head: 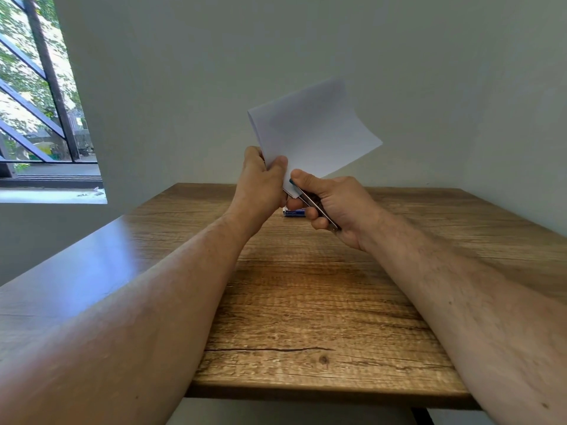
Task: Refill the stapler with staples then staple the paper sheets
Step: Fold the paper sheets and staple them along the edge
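White paper sheets (pixel 313 130) are held up in the air above the wooden table (pixel 306 302). My left hand (pixel 260 182) pinches their lower left corner between thumb and fingers. My right hand (pixel 331 207) grips a small metal stapler (pixel 316 204), thumb on top, fingers curled beneath. The stapler's front end sits over the bottom corner of the sheets, right beside my left thumb. Most of the stapler is hidden inside my fist.
A small blue staple box (pixel 294 213) lies on the table just below my hands. A pale wall stands close behind the table. A window (pixel 40 96) with dark bars is at the far left.
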